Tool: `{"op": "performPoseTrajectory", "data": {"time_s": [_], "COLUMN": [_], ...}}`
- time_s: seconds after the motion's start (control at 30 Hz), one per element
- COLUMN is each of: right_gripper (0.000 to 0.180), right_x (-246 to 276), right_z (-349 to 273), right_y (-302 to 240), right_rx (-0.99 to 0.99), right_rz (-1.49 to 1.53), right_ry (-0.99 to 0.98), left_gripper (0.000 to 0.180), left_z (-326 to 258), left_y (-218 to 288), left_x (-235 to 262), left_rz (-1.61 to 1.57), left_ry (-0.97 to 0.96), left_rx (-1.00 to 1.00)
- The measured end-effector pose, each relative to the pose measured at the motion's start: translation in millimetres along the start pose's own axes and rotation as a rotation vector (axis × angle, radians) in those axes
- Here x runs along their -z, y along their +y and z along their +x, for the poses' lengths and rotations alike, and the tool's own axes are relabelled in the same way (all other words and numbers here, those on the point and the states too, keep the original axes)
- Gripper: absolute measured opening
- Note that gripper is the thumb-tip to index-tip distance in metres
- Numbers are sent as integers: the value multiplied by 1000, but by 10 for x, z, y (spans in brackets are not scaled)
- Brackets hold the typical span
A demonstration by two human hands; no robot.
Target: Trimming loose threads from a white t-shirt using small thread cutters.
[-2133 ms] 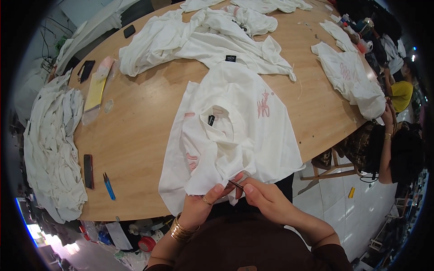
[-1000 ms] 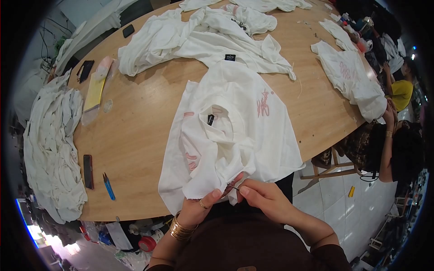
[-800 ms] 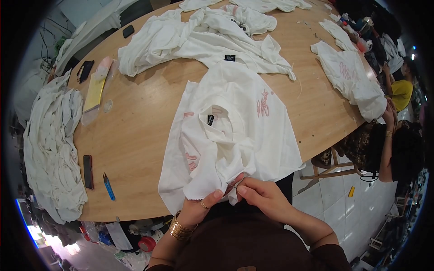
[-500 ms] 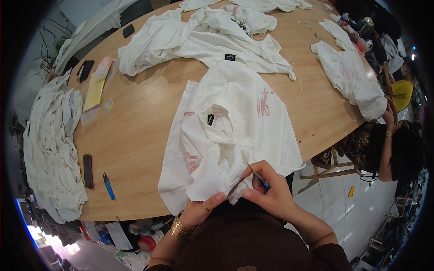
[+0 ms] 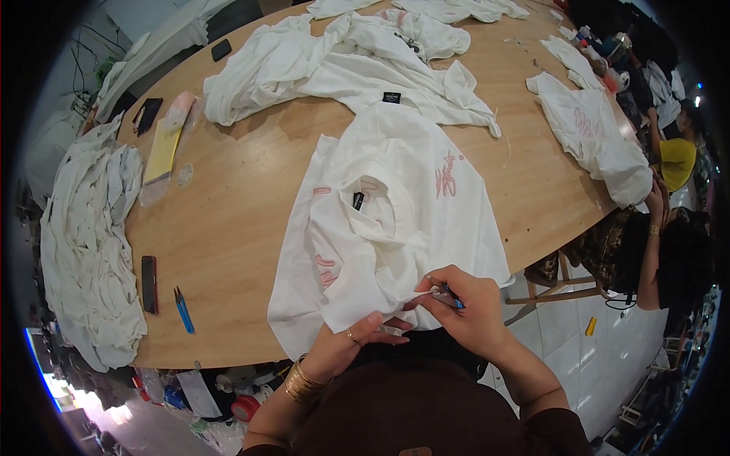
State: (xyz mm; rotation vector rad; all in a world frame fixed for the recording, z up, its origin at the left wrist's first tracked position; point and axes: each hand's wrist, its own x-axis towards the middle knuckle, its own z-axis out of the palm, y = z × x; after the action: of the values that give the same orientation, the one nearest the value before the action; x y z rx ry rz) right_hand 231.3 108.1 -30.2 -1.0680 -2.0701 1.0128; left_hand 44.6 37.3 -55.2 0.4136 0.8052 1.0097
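White crew-neck shirt (image 5: 452, 228) with pink lettering, under both hands and seemingly mid-work.

It lay on the desk (image 5: 220, 235), its near edge hanging over toward the lap; the right hand (image 5: 465, 308) was closed round blue-handled snips (image 5: 458, 302), thumb and forefinger pinching a bit of cloth, while the left hand (image 5: 356, 340) was partly open against that edge, its grip impossible to tell. Work there looked unfinished, since the shirt was not yet set aside; whether the garment pile (image 5: 91, 243) at left or the far heap of garments (image 5: 266, 72) was done could not be told.
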Motion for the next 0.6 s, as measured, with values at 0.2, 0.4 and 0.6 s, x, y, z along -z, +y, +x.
{"op": "performPoseTrajectory", "data": {"time_s": [0.2, 0.4, 0.6], "right_gripper": [17, 17, 19], "right_x": [-6, 83, 38], "right_z": [-28, -22, -44], "right_y": [-47, -114, -94], "right_rx": [-11, -177, -123], "right_rz": [-6, 121, 100], "right_ry": [12, -92, -138], "left_gripper": [39, 33, 32], "left_z": [80, 49, 56], "left_y": [-132, -114, -118], "left_x": [-51, -38, -64], "left_rz": [-174, 131, -203], "left_ry": [125, 276, 178], "left_rx": [-3, -198, 53]}}
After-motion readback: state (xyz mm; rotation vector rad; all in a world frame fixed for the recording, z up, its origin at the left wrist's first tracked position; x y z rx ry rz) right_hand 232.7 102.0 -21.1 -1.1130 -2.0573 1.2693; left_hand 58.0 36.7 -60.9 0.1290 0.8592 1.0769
